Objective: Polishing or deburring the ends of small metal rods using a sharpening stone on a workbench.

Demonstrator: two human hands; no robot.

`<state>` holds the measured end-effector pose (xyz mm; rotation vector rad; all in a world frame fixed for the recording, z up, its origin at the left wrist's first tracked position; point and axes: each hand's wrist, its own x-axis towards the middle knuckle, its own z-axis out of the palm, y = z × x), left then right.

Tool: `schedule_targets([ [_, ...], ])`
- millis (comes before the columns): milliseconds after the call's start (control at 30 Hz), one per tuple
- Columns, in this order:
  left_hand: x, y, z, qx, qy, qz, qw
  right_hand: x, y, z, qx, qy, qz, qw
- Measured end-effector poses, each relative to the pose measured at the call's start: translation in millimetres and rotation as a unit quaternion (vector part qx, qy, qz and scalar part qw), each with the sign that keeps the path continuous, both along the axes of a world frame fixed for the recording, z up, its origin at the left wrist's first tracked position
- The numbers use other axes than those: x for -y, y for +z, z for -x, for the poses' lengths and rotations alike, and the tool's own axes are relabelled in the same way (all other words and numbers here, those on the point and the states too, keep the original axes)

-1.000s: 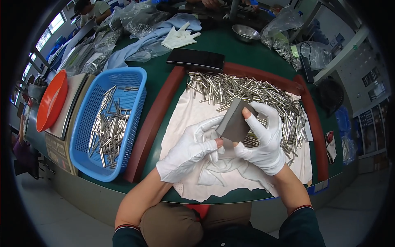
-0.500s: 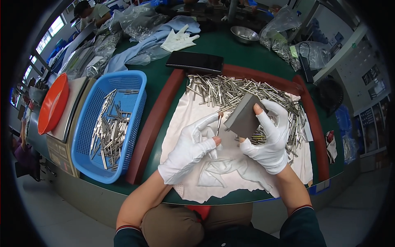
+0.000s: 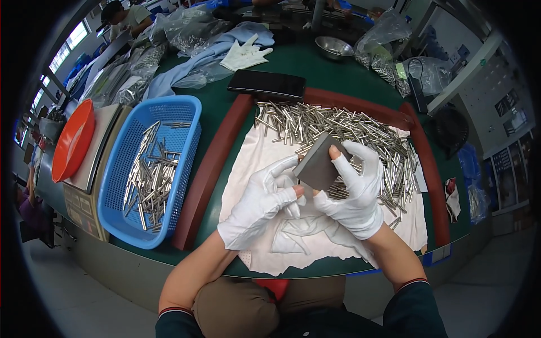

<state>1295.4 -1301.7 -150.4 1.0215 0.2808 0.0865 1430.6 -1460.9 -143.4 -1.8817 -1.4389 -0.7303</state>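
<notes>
My right hand (image 3: 356, 194), in a white glove with bare fingertips, grips a dark grey flat-sided block (image 3: 319, 168) that looks like a sanding block. Close on its left, my left hand (image 3: 264, 197), gloved the same way, is closed with index fingertip and thumb pinching a thin metal pin. The block's left edge now lies at those fingertips and hides most of the pin. Behind and right of the block spreads a heap of loose metal pins (image 3: 315, 121) on a pale cloth (image 3: 248, 163). A crumpled white cloth (image 3: 298, 234) lies below my hands.
A dark red wooden frame (image 3: 211, 174) borders the cloth on the green table. Left of it stands a blue basket (image 3: 194, 135) with more pins, beside an orange bowl (image 3: 73, 141). A black phone (image 3: 267, 84), white glove (image 3: 246, 53) and metal bowl (image 3: 335, 47) lie beyond.
My right hand has brought the grey block left and slightly down, up to my left fingertips, covering most of the pin that showed before. My left hand has barely moved.
</notes>
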Motion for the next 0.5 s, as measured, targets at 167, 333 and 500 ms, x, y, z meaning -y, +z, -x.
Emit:
schedule_targets([
  [167,-0.8,2.5,0.4,0.011,-0.008,0.000,1.000,0.0,-1.1,-1.1,-0.001,0.007,-0.004,1.000],
  [333,1.2,6.1,-0.3,0.018,-0.017,0.014,1.000,-0.8,-2.2,0.1,-0.010,0.011,-0.025,1.000],
  [500,1.3,5.3,0.4,0.015,-0.024,0.022,0.999,-1.0,-2.9,0.0,-0.022,0.007,-0.009,1.000],
])
